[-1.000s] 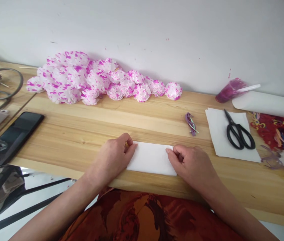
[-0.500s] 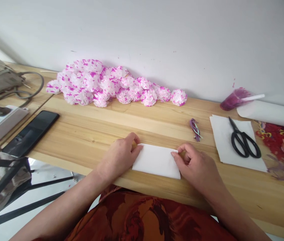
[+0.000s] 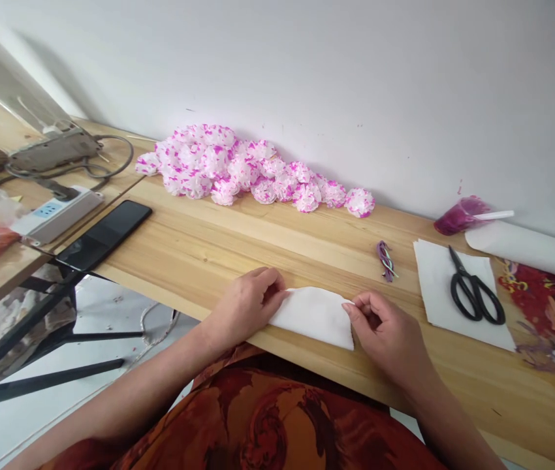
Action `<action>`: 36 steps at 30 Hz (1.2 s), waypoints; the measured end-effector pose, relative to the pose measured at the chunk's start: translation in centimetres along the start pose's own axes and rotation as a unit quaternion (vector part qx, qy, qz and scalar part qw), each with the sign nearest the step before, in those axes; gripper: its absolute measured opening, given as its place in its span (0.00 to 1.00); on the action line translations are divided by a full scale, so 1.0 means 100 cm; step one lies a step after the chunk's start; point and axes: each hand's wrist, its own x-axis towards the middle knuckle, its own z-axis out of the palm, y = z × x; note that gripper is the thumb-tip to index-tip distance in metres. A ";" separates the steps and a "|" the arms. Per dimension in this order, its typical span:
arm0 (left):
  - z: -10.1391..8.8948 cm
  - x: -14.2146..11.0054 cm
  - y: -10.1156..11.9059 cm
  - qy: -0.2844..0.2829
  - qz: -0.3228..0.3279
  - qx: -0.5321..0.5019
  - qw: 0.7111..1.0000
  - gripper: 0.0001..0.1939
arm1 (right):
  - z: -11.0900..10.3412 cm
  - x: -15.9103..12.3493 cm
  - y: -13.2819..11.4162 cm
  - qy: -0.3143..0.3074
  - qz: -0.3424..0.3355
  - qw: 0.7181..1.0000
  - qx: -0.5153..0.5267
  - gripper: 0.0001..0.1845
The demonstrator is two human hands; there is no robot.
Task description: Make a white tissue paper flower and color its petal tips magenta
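Note:
A folded piece of white paper (image 3: 314,318) lies near the table's front edge, its far edge bowed up a little between my hands. My left hand (image 3: 253,301) pinches its far left corner between thumb and fingers. At the far right corner, my right hand (image 3: 380,326) pinches it the same way. Beyond my right hand lies a small bundle of purple and pale green strands (image 3: 385,261). Further right, black-handled scissors (image 3: 476,290) rest on a stack of white paper sheets (image 3: 437,287).
White and pink paper flowers (image 3: 238,166) are heaped against the wall. A phone (image 3: 106,235) and a power strip (image 3: 59,215) lie at left. At right are a tilted pink-stained cup (image 3: 456,217), a white paper roll (image 3: 527,248) and colourful yarn scraps (image 3: 546,300).
The white paper's far edge now bows upward where it lay straight. Both hands keep their pinch on its corners. The view has turned somewhat to the left.

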 end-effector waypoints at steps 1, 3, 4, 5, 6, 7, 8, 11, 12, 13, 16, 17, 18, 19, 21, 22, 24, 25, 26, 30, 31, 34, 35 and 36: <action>0.001 -0.004 0.000 0.015 0.014 -0.012 1.000 0.05 | 0.000 -0.003 -0.001 0.009 -0.002 1.000 0.015 0.12; 0.002 -0.011 -0.001 0.042 0.031 -0.039 0.998 0.04 | 0.001 -0.008 -0.003 0.027 -0.007 0.999 0.039 0.11; 0.003 -0.014 -0.001 0.051 0.035 -0.054 0.997 0.04 | 0.001 -0.011 -0.004 0.036 -0.009 0.998 0.050 0.11; 0.004 -0.016 -0.001 0.056 0.037 -0.070 0.995 0.04 | 0.002 -0.013 -0.004 0.043 -0.009 0.997 0.064 0.10; 0.005 -0.019 0.000 0.058 0.036 -0.088 0.994 0.04 | 0.002 -0.015 -0.005 0.050 -0.006 0.995 0.082 0.10; 0.006 -0.021 0.000 0.057 0.032 -0.108 0.992 0.04 | 0.002 -0.018 -0.005 0.055 -0.001 0.993 0.104 0.10; 0.007 -0.023 0.001 0.054 0.025 -0.130 0.990 0.04 | 0.002 -0.020 -0.005 0.057 0.005 0.990 0.128 0.10; 0.010 -0.028 0.004 0.045 0.009 -0.195 0.980 0.05 | 0.003 -0.026 -0.004 0.058 0.028 0.977 0.203 0.11; 0.010 -0.029 0.005 0.046 0.012 -0.211 0.976 0.05 | 0.003 -0.028 -0.005 0.057 0.034 0.972 0.225 0.11; 0.010 -0.031 0.007 0.048 0.018 -0.224 0.973 0.04 | 0.002 -0.030 -0.005 0.056 0.040 0.968 0.243 0.11; 0.010 -0.034 0.012 0.055 0.035 -0.233 0.970 0.03 | 0.000 -0.036 -0.007 0.063 0.046 0.960 0.270 0.12; 0.009 -0.035 0.013 0.058 0.036 -0.228 0.971 0.04 | -0.001 -0.038 -0.008 0.068 0.045 0.958 0.274 0.12; 0.009 -0.036 0.015 0.062 0.038 -0.220 0.973 0.04 | -0.001 -0.040 -0.010 0.074 0.043 0.957 0.276 0.12; 0.009 -0.038 0.016 0.067 0.039 -0.213 0.974 0.05 | -0.002 -0.041 -0.011 0.079 0.041 0.957 0.278 0.12; 0.009 -0.040 0.019 0.077 0.043 -0.204 0.975 0.06 | -0.003 -0.044 -0.014 0.086 0.039 0.955 0.282 0.12; 0.008 -0.041 0.020 0.082 0.042 -0.202 0.975 0.07 | -0.003 -0.045 -0.015 0.087 0.041 0.954 0.285 0.12; 0.008 -0.044 0.022 0.088 0.031 -0.200 0.975 0.09 | -0.004 -0.047 -0.017 0.085 0.048 0.951 0.293 0.11; 0.008 -0.045 0.023 0.089 0.023 -0.201 0.975 0.10 | -0.004 -0.049 -0.018 0.083 0.051 0.949 0.299 0.11; 0.007 -0.046 0.024 0.088 0.014 -0.203 0.975 0.10 | -0.005 -0.050 -0.020 0.081 0.054 0.947 0.307 0.11; 0.006 -0.049 0.026 0.086 -0.012 -0.220 0.972 0.13 | -0.009 -0.054 -0.023 0.071 0.065 0.934 0.345 0.12; 0.005 -0.049 0.027 0.084 -0.016 -0.223 0.971 0.13 | -0.010 -0.055 -0.023 0.067 0.069 0.930 0.356 0.12; 0.005 -0.050 0.028 0.069 -0.029 -0.237 0.969 0.12 | -0.011 -0.057 -0.020 0.049 0.083 0.914 0.394 0.13; 0.005 -0.050 0.029 0.063 -0.034 -0.245 0.967 0.12 | -0.010 -0.057 -0.019 0.043 0.086 0.907 0.411 0.13; 0.005 -0.050 0.030 0.057 -0.038 -0.253 0.965 0.13 | -0.009 -0.057 -0.017 0.037 0.088 0.899 0.428 0.13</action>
